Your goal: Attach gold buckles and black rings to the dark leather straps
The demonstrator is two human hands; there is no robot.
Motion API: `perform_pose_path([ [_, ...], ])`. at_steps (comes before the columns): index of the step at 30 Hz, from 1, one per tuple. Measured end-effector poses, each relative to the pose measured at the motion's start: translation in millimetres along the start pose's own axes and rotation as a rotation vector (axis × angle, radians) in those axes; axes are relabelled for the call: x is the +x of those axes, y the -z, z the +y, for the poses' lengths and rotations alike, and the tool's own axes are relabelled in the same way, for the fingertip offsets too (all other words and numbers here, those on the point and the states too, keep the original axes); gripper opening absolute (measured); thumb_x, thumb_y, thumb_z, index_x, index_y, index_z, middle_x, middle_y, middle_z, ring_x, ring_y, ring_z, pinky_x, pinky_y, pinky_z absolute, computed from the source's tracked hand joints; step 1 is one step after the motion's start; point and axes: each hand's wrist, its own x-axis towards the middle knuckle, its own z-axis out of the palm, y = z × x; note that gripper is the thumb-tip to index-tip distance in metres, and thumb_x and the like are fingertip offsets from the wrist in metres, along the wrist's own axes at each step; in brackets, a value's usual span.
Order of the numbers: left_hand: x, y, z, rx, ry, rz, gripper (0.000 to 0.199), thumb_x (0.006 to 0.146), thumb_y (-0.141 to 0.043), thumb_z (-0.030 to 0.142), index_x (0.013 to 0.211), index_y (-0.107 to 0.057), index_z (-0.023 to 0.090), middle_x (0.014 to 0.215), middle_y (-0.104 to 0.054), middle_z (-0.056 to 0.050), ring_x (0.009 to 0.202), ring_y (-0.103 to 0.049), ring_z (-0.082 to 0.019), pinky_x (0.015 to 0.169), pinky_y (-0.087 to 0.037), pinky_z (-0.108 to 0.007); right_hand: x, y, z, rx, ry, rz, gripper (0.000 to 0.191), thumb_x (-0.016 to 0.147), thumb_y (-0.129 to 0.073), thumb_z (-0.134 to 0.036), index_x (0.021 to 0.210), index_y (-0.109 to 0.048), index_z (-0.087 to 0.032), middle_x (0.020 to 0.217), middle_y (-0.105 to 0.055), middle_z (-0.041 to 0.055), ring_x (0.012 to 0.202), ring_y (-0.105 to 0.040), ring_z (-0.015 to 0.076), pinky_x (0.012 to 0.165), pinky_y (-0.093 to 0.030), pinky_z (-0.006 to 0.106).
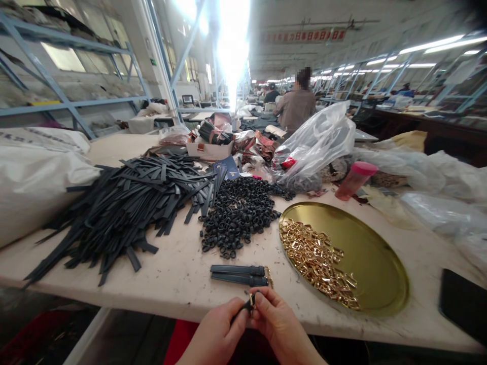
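Observation:
At the table's front edge my left hand (222, 327) is closed on a black strap (246, 305). My right hand (274, 319) pinches a small gold buckle (252, 299) at the end of that strap; the fingers hide much of both. Just beyond my hands lie finished-looking black straps (238, 275) side by side, with gold buckles at their right ends. Farther off is a heap of small black loops (238, 213). A gold round tray (376, 263) on the right holds a pile of gold buckles (312, 256). Many loose black strips (133, 208) are piled at the left.
A white sack (34, 187) stands at the left edge. Behind the piles are a white box (210, 150), a clear plastic bag (319, 147) and a pink-lidded jar (354, 181). A dark flat object (462, 304) lies at the right edge. A person (299, 104) sits farther back.

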Motion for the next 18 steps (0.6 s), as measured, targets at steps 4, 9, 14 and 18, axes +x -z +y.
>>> perform_pose_path([
  [4, 3.5, -2.9, 2.6, -0.179, 0.022, -0.004, 0.013, 0.081, -0.044, 0.027, 0.08, -0.052, 0.017, 0.075, -0.059, -0.001, 0.071, -0.051, -0.014, 0.065, -0.037, -0.022, 3.9, 3.7, 10.2, -0.25, 0.15, 0.035, 0.033, 0.056, -0.076, -0.039, 0.07, -0.057, -0.016, 0.051, -0.052, -0.007, 0.045, -0.044, 0.0059, 0.044, -0.036, 0.018],
  [9, 8.7, -9.6, -4.9, -0.389, 0.15, -0.018, 0.022, 0.08, -0.041, 0.039, 0.073, -0.044, 0.019, 0.051, -0.042, 0.008, 0.039, -0.033, -0.006, 0.04, -0.026, -0.018, 2.4, 5.5, 9.7, -0.396, 0.255, 0.03, 0.029, 0.069, -0.066, -0.043, 0.066, -0.056, -0.016, 0.06, -0.052, -0.0038, 0.056, -0.047, 0.0098, 0.054, -0.04, 0.022],
  [14, 12.6, -15.4, -4.9, -0.546, 0.234, -0.053, 0.031, 0.072, -0.046, 0.05, 0.072, -0.041, 0.019, 0.048, -0.047, 0.008, 0.028, -0.027, -0.002, 0.031, -0.015, -0.018, 1.2, 0.3, 5.4, -0.304, 0.105, 0.029, 0.03, 0.071, -0.062, -0.046, 0.07, -0.052, -0.018, 0.058, -0.052, -0.0041, 0.051, -0.048, 0.0102, 0.05, -0.038, 0.022],
  [18, 12.0, -21.3, -3.7, -0.562, 0.265, 0.023, 0.03, 0.069, -0.048, 0.048, 0.067, -0.041, 0.019, 0.048, -0.051, 0.007, 0.027, -0.029, -0.002, 0.031, -0.014, -0.018, 1.8, 1.6, 6.1, -0.358, 0.14, 0.046, 0.029, 0.074, -0.058, -0.047, 0.071, -0.05, -0.019, 0.058, -0.049, -0.0047, 0.05, -0.047, 0.0104, 0.048, -0.036, 0.022],
])
